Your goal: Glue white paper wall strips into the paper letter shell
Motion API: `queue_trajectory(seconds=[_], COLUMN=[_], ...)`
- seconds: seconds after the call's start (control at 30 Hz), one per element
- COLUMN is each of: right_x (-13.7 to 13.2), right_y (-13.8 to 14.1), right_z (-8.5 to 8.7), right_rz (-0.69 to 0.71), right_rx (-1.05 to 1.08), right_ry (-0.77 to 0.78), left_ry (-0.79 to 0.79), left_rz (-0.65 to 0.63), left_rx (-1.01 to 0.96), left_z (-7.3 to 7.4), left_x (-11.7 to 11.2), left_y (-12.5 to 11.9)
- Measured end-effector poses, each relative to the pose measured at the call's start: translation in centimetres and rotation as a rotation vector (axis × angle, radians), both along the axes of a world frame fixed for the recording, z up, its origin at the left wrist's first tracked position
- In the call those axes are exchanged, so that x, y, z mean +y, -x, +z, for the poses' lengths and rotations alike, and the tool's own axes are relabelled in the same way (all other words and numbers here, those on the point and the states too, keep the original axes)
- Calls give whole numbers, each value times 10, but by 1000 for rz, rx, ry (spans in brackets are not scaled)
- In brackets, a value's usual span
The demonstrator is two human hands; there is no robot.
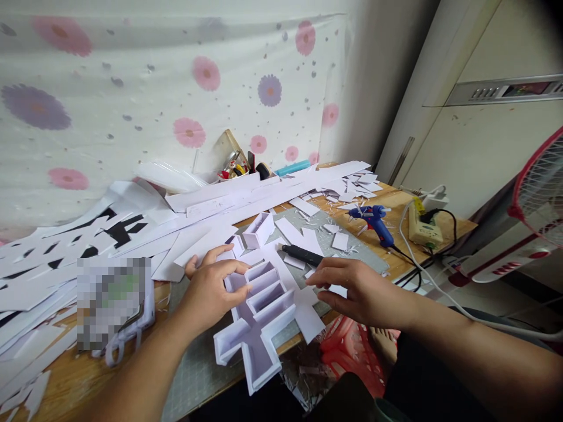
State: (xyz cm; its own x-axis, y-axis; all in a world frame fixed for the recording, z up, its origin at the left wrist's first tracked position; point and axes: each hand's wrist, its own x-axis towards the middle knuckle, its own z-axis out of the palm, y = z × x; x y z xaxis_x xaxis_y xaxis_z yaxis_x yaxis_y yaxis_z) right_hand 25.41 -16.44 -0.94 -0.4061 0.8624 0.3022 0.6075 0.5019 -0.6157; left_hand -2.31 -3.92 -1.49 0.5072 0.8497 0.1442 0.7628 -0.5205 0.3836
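Observation:
A white letter-shaped model (257,319) of thin board, with upright walls and open compartments, lies across the front edge of the cutting mat. My left hand (217,284) is closed on its left upper side, thumb and fingertips at the walls. My right hand (352,287) hovers right of the model, fingers loosely bent and thumb apart, with nothing visible between them. Just beyond its fingers lies a black utility knife (302,255), its rear end touching or passing behind the knuckles. A small white box-shaped piece (258,230) stands behind the model.
Cut white sheets and strips (132,246) cover the table's left and back. A blue glue gun (373,221) stands on the right near a power strip (424,225) with cords. The grey-green cutting mat (189,375) bears scraps. A fan (541,193) is at far right.

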Motion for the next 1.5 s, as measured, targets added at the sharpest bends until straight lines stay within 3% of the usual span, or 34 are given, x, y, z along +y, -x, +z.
queue_trajectory(seconds=[0.2,0.4,0.67,1.0,1.2,1.5], right_x=[6,38,59,68,64,57], right_y=[3,17,31,9,9,14], right_z=[0,-4,-14,0,3,13], right_rz=[-3,46,92,-1,-162,-211], right_rx=[-89,-534,-502,-2,776,1009], right_ry=[-71,-121,-114,-111,222,246], left_ry=[-9,-37,-105,-119,-85,-96], left_rz=[14,16,-50,-68,-48,-34], left_rx=[-8,10,77,102,107,95], left_z=[1,1,-3,-7,-5,-4], left_x=[0,4,11,15,14,12], left_y=[-1,-1,6,12,9,9])
